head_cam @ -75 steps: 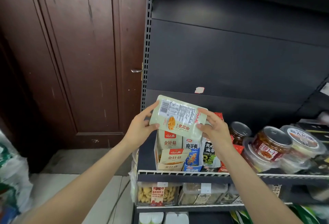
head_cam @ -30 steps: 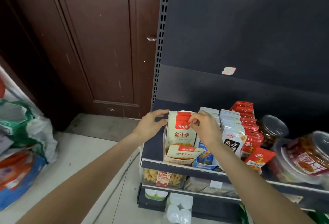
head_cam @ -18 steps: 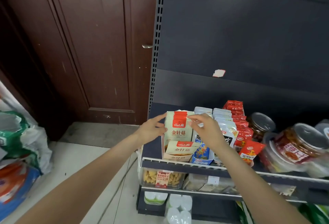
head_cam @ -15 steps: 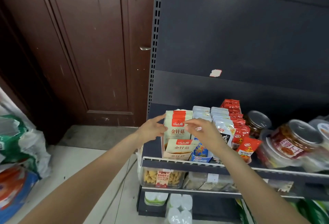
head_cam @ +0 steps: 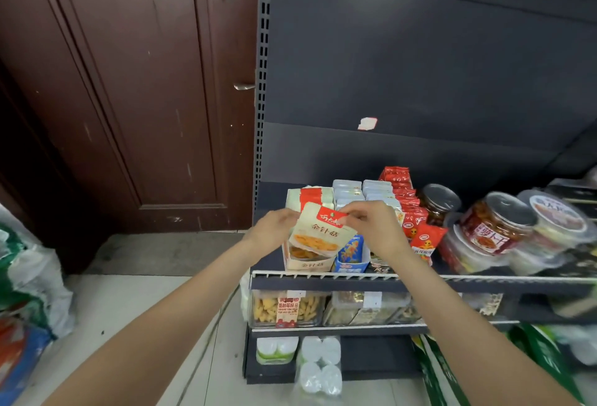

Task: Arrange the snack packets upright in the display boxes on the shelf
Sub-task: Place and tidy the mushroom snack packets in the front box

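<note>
Both forearms reach in from below toward the shelf (head_cam: 323, 275). Between the hands a cream snack packet (head_cam: 318, 232) with a red top is held tilted, above the front of its display box (head_cam: 307, 264). The right hand (head_cam: 374, 228) pinches the packet's top right corner; the left hand (head_cam: 274, 228) holds its left edge, fingers curled behind. Farther back, more packets (head_cam: 315, 194) stand upright in the box, and lidded jars (head_cam: 491, 224) sit to the right
</note>
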`<control>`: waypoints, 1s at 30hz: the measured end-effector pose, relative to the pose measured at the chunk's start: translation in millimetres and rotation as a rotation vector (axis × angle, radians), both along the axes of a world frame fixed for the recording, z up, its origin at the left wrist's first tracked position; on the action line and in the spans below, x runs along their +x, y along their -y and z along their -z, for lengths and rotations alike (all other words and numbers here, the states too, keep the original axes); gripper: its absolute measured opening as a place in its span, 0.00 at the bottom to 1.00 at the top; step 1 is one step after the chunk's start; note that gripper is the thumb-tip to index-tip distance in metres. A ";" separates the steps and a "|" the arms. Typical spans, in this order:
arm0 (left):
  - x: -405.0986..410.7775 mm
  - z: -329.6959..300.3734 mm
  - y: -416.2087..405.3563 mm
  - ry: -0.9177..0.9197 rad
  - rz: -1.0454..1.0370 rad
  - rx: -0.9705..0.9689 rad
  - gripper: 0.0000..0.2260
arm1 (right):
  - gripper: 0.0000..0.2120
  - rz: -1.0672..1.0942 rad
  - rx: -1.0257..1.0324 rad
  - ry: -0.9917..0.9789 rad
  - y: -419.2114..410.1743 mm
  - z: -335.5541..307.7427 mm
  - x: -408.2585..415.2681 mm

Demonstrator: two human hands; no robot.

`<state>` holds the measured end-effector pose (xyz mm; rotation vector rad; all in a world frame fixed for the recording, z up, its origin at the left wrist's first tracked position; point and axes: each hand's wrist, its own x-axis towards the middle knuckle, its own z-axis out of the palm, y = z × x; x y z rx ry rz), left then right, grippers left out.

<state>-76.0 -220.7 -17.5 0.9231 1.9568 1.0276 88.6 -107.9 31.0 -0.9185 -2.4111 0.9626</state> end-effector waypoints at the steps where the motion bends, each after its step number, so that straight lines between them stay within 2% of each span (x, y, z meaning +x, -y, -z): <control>1: 3.1 -2.7 0.4 -0.012 0.025 0.039 0.13 | 0.06 0.026 -0.017 -0.044 0.2 -6.7 5.0; 5: 19.2 -24.1 -5.0 -0.166 0.127 0.168 0.04 | 0.05 0.124 -0.112 -0.232 0.0 -26.9 30.7; 7: 30.7 -35.6 -12.5 -0.241 0.122 0.229 0.04 | 0.06 0.190 -0.193 -0.332 -0.1 -32.4 48.1; 9: 46.4 -47.3 -21.0 -0.235 0.125 0.304 0.05 | 0.08 0.257 -0.178 -0.388 -2.1 -37.6 69.2; 12: 78.5 -67.1 -36.5 -0.218 0.216 0.387 0.07 | 0.04 0.335 -0.037 -0.363 -8.5 -44.4 109.4; 15: 119.1 -82.0 -56.2 -0.235 0.291 0.424 0.06 | 0.05 0.386 0.078 -0.362 -15.9 -51.7 160.4; 22: 255.8 -99.9 -106.3 -0.297 0.422 0.468 0.06 | 0.07 0.531 0.041 -0.377 -37.9 -52.5 310.8; 30: 425.2 -110.5 -171.6 -0.314 0.571 0.521 0.06 | 0.11 0.692 -0.003 -0.495 -65.0 -59.2 480.3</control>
